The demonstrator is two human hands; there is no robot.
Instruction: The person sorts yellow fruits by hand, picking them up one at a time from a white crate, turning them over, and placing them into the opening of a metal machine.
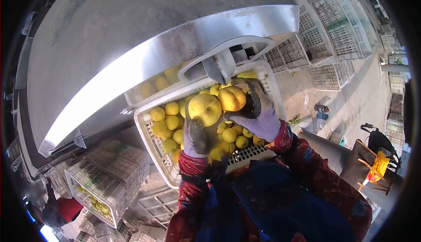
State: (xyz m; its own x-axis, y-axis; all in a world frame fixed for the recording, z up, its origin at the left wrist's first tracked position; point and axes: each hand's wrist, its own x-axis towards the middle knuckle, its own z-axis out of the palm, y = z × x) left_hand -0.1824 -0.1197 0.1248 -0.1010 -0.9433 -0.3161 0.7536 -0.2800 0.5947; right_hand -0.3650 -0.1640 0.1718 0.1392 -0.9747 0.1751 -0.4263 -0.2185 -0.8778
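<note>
Blue cloth [285,198] fills the lower part of the frame. At centre, the gloved left hand [196,134] curls round a large yellow fruit [205,109], while the gloved right hand [262,112] clasps an orange-tinged fruit [232,98] between thumb and fingers, both above smaller yellow fruits [171,122] in a white crate [157,154].

The left hand [195,136] and right hand [263,117] are above a crate [151,143], the left fruit [205,110] and right fruit [231,99] side by side between them. Loose fruit [229,135] lies in the crate beneath. A counter [153,18] stands ahead and leftward. Left of the hands are stacked crates [105,165] and, farther out, a person [66,207]; ahead to the right, other crates [324,27]; well to the right, a bag [379,165] on a chair [360,159].
</note>
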